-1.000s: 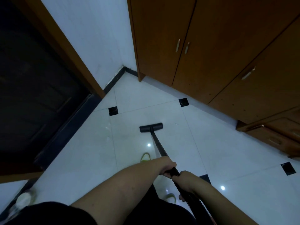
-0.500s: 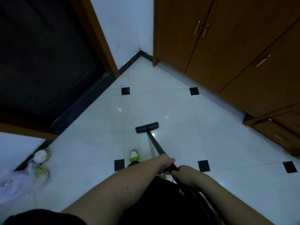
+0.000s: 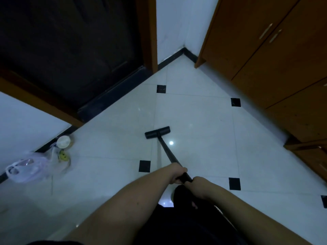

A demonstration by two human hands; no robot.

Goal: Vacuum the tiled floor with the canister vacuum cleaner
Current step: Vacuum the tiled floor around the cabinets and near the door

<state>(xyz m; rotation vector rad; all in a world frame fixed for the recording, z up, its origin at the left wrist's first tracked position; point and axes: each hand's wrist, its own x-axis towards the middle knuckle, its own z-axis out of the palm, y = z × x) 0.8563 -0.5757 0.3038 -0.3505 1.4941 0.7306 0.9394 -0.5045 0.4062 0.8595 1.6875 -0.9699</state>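
The black floor head [image 3: 157, 132] lies flat on the white tiled floor [image 3: 198, 121], its wand [image 3: 168, 151] slanting back from it to the person; the left hand [image 3: 177, 175] is curled round the wand nearer the head, and the right hand [image 3: 199, 185] grips it just behind, fingers wrapped. Beyond the head stand a dark door [image 3: 70, 46] and, to its right, wooden cabinets [image 3: 265, 59]. Well left of the head, by the wall, lie a clear plastic bag [image 3: 30, 167] and a white-lidded jar [image 3: 63, 141].
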